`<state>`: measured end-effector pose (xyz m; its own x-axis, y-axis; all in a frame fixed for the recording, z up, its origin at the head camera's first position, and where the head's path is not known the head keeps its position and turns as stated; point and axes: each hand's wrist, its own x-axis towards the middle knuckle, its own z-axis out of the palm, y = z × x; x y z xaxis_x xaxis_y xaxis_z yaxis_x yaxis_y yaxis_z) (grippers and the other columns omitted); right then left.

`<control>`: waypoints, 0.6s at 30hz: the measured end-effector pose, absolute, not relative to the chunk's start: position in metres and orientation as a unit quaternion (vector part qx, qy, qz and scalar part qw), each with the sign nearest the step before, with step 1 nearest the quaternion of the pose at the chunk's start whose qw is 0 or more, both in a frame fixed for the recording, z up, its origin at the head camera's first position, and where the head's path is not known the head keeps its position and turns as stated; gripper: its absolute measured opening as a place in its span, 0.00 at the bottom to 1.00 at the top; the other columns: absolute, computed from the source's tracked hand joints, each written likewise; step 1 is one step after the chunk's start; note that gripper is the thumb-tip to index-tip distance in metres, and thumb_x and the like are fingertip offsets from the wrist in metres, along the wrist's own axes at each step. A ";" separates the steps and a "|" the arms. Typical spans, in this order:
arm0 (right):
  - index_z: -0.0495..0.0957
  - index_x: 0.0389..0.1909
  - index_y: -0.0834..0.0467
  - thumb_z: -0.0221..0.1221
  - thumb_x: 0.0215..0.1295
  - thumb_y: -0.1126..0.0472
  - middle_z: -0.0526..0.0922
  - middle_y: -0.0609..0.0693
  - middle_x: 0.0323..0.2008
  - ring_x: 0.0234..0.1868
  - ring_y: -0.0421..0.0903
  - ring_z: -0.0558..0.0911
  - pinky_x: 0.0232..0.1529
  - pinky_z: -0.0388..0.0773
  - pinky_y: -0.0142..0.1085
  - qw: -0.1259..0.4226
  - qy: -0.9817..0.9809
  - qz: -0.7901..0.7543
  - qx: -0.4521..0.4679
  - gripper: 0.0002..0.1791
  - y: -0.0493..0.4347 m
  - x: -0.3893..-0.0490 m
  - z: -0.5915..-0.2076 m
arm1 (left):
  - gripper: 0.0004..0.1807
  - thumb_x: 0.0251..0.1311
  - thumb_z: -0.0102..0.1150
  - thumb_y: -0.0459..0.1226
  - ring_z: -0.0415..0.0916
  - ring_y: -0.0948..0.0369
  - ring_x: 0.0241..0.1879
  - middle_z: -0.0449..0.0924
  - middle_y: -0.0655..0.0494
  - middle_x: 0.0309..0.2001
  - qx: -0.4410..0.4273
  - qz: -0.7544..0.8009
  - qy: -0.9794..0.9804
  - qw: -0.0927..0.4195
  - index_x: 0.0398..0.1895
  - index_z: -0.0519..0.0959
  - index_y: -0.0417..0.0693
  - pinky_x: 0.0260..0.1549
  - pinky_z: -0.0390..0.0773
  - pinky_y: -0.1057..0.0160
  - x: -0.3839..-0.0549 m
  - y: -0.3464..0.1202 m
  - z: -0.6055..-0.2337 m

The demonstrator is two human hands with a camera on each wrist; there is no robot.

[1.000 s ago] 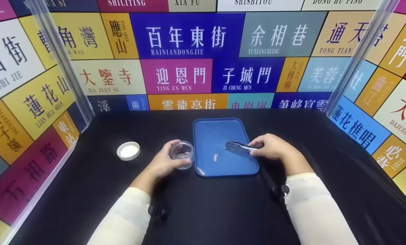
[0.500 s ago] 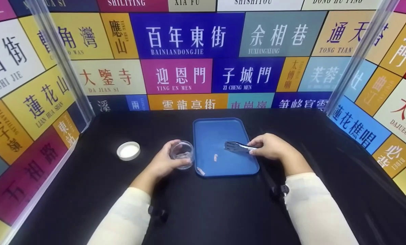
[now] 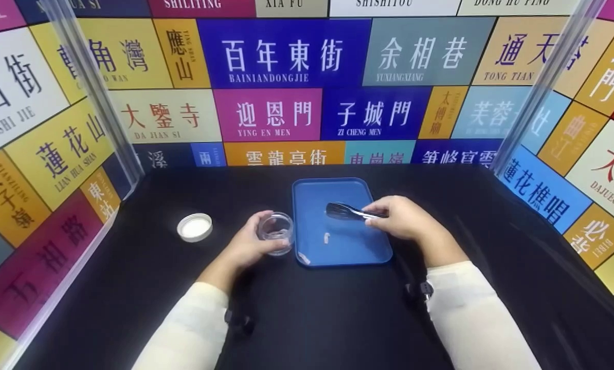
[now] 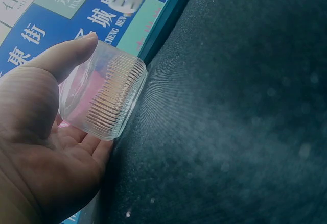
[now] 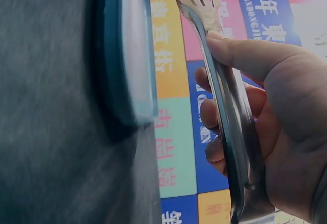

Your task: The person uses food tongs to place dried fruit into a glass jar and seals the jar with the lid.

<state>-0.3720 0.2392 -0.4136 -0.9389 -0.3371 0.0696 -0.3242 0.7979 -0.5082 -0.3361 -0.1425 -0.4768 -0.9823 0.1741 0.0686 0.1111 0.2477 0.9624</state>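
My left hand (image 3: 250,242) grips a clear, open-topped jar (image 3: 276,222) at the tray's left edge, thumb on its near side. In the left wrist view the jar's ribbed wall (image 4: 117,89) shows between thumb and fingers. My right hand (image 3: 407,218) holds metal tongs (image 5: 230,127) with slotted heads, thumb on one arm and fingers curled round the other. Their slotted head (image 3: 340,209) is over the blue tray (image 3: 312,192). One small pale piece (image 3: 327,238) lies mid-tray, nearer the front. Another pale piece (image 3: 303,258) lies in its near-left corner.
A round white lid (image 3: 194,227) lies on the black tablecloth (image 3: 307,318), left of the jar. Behind the table stands a wall of colourful lettered panels (image 3: 286,56), with clear upright posts (image 3: 543,87) at the corners.
My right hand has moved the tongs left and slightly toward the back over the tray. My left hand and the jar have stayed in place.
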 end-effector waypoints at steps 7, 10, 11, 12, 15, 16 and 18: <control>0.89 0.58 0.49 0.70 0.71 0.53 0.90 0.54 0.55 0.55 0.54 0.84 0.62 0.80 0.54 -0.029 0.944 -0.251 -0.213 0.17 0.220 -0.362 -0.405 | 0.51 0.54 0.82 0.38 0.73 0.45 0.75 0.75 0.41 0.75 0.091 0.603 0.792 0.024 0.80 0.63 0.44 0.81 0.65 0.46 -0.337 -0.142 -0.477; 0.89 0.59 0.48 0.70 0.71 0.52 0.89 0.54 0.57 0.59 0.55 0.84 0.67 0.79 0.56 -0.039 0.942 -0.251 -0.220 0.18 0.212 -0.357 -0.402 | 0.51 0.54 0.82 0.39 0.73 0.45 0.75 0.75 0.42 0.75 0.088 0.599 0.796 0.023 0.80 0.64 0.45 0.81 0.64 0.46 -0.337 -0.143 -0.477; 0.89 0.59 0.48 0.70 0.71 0.52 0.89 0.54 0.58 0.60 0.56 0.84 0.68 0.78 0.56 -0.042 0.941 -0.250 -0.222 0.18 0.209 -0.356 -0.400 | 0.52 0.54 0.82 0.39 0.73 0.45 0.75 0.75 0.42 0.75 0.087 0.598 0.797 0.023 0.80 0.64 0.45 0.81 0.64 0.46 -0.337 -0.143 -0.477; 0.89 0.60 0.47 0.69 0.71 0.51 0.89 0.54 0.58 0.60 0.56 0.84 0.68 0.78 0.57 -0.045 0.941 -0.250 -0.224 0.18 0.207 -0.354 -0.400 | 0.52 0.54 0.82 0.39 0.73 0.46 0.75 0.75 0.43 0.75 0.087 0.596 0.798 0.023 0.80 0.64 0.45 0.81 0.64 0.46 -0.337 -0.143 -0.477; 0.88 0.60 0.47 0.69 0.71 0.51 0.89 0.54 0.57 0.59 0.55 0.84 0.66 0.79 0.56 -0.056 0.940 -0.246 -0.231 0.18 0.199 -0.350 -0.398 | 0.52 0.53 0.83 0.41 0.74 0.46 0.74 0.76 0.43 0.74 0.083 0.590 0.803 0.023 0.80 0.64 0.46 0.81 0.64 0.46 -0.336 -0.143 -0.476; 0.88 0.60 0.47 0.69 0.72 0.51 0.89 0.54 0.56 0.58 0.55 0.85 0.65 0.80 0.55 -0.061 0.939 -0.244 -0.235 0.18 0.196 -0.349 -0.398 | 0.52 0.53 0.83 0.41 0.74 0.46 0.74 0.76 0.44 0.74 0.081 0.589 0.803 0.024 0.80 0.64 0.47 0.81 0.65 0.46 -0.336 -0.143 -0.476; 0.88 0.60 0.48 0.69 0.72 0.51 0.90 0.54 0.54 0.56 0.55 0.85 0.63 0.81 0.54 -0.071 0.938 -0.238 -0.241 0.18 0.189 -0.347 -0.399 | 0.52 0.53 0.83 0.41 0.74 0.47 0.75 0.76 0.44 0.75 0.080 0.591 0.802 0.027 0.80 0.64 0.47 0.81 0.65 0.46 -0.335 -0.143 -0.476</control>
<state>-0.3469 0.1895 -0.3991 -0.8739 -0.4185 0.2473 -0.4858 0.7703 -0.4131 -0.3352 -0.1425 -0.4757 -0.9858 0.1599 0.0506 0.0957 0.2884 0.9527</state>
